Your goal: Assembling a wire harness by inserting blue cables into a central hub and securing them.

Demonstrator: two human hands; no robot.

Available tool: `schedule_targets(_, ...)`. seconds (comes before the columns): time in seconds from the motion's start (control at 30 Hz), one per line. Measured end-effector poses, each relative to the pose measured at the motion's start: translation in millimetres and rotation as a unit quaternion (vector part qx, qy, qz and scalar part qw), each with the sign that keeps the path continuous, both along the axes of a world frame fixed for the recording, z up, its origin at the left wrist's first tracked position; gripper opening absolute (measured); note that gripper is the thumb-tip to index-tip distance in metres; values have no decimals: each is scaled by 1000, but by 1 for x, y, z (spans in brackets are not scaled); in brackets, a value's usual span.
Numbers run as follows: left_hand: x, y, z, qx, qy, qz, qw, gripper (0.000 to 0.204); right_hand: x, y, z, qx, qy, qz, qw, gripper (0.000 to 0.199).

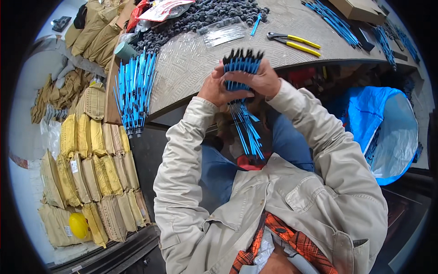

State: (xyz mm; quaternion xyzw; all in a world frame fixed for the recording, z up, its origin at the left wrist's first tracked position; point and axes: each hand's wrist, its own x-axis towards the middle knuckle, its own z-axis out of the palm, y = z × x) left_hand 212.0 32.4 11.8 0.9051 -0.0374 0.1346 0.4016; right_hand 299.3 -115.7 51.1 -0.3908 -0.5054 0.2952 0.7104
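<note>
In front of my lap, just off the table's front edge, I hold a bundle of thin blue sticks (246,130) with black tips pointing up. My left hand (211,90) wraps the bundle from the left, and my right hand (259,82) closes round it from the right. The black tips blur with motion above my fingers. Below my hands the blue ends hang down and fan out a little. Where my fingers cover the middle of the bundle, I cannot see the sticks.
Pliers with yellow handles (296,44) and a clear plastic packet (222,33) lie on the table (182,84). Black fittings (200,18) are heaped behind. More blue sticks (134,89) overhang the left edge. A blue sack (392,132) stands right; stacked bags (93,169) stand left.
</note>
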Motion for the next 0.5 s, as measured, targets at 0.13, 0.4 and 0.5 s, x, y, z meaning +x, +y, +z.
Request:
schedule_targets(0.13,-10,-66,45,-185,-38,-60,980,34,-16,-43,37,104,-12,-30,994,26)
schedule_targets(0.4,-33,-182,-78,-430,195,17,882,30,-20,-121,-34,-167,194,-86,963,25)
schedule_targets(0.5,-52,-183,-130,-369,106,-35,923,31,-26,-123,-63,-189,237,-80,950,25)
